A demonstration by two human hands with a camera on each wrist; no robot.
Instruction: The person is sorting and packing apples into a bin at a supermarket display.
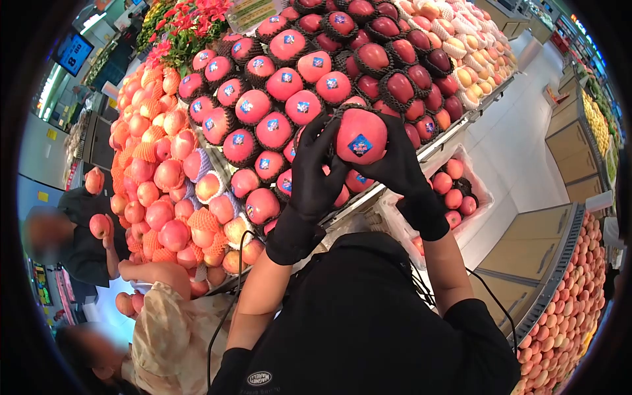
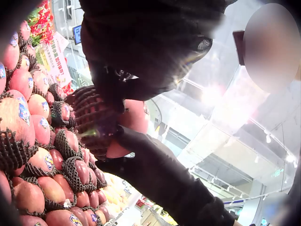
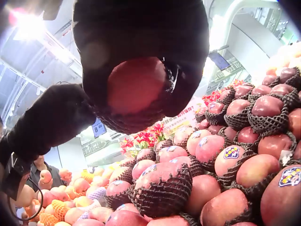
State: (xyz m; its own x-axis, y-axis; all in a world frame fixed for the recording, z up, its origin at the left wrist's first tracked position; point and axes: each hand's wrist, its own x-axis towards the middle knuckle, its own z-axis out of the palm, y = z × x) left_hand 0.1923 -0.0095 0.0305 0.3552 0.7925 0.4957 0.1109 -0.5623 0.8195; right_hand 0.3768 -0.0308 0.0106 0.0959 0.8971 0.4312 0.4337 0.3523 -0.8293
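Both hands wear black gloves and hold one large red apple (image 1: 361, 133) above the sloping fruit display. A blue diamond sticker on the apple faces up. My left hand (image 1: 313, 172) grips it from the left, my right hand (image 1: 400, 163) from the right, fingers curled about its sides. A black foam net (image 2: 91, 120) wraps part of the apple in the left wrist view. From the right wrist, the apple's red skin (image 3: 136, 84) shows beneath the dark glove, with net along its lower edge. Below the hands lie rows of stickered apples (image 1: 286, 84) in black nets.
Orange-netted apples (image 1: 170, 172) fill the left side, pale-netted fruit (image 1: 471, 46) the far right. A lined crate (image 1: 484, 191) of apples stands below the display's front edge. Two people are at the left, one person (image 1: 85, 230) holding apples. Thin black cables (image 1: 230, 296) hang near my arms.
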